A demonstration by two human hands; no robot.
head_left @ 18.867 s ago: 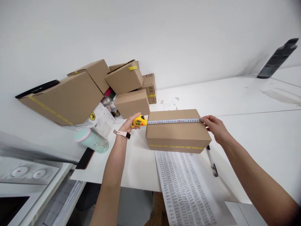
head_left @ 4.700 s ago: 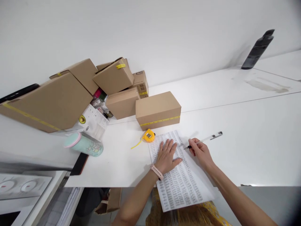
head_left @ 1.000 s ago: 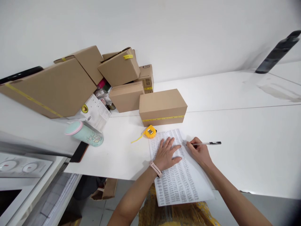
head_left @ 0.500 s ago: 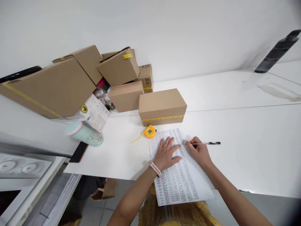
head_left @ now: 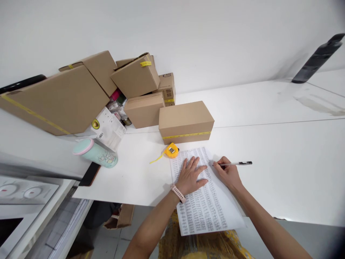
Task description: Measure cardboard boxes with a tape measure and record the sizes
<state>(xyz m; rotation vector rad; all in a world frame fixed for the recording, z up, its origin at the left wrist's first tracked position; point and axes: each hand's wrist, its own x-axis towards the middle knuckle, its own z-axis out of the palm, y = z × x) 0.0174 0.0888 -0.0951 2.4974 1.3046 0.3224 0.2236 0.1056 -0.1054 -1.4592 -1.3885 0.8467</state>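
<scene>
The pen [head_left: 234,164] is clamped between the thumb and fingers of the right hand [head_left: 229,173], with its tip directed at the printed sheet [head_left: 202,201]; whether the paper is touched by the tip cannot be told. The fingers of the left hand [head_left: 192,176] are spread apart and laid flat on the printed sheet, so that part of the print is covered. The rows of print are too small to be read. A pink wristband [head_left: 178,193] is worn on the left wrist.

The near end of the printed sheet is extended past the edge of the white table [head_left: 129,180], and yellow patterned clothing [head_left: 205,248] is partly hidden below it. Just beside the far left corner of the printed sheet, the yellow tape measure [head_left: 171,150] is laid with a short end of its blade drawn out. Beyond the sheet, a cardboard box [head_left: 185,120] is set, banded with yellow tape along its near side.

Farther off to the left of the sheet, more cartons [head_left: 134,79] are stacked, and small items among them are hard to make out. A mint tumbler [head_left: 98,154] is tilted in view, with a dark flat object partly hidden by it [head_left: 90,175]. At the far right of the sheet, well apart, the top of a black bottle [head_left: 316,61] is nearly cut off by the frame.
</scene>
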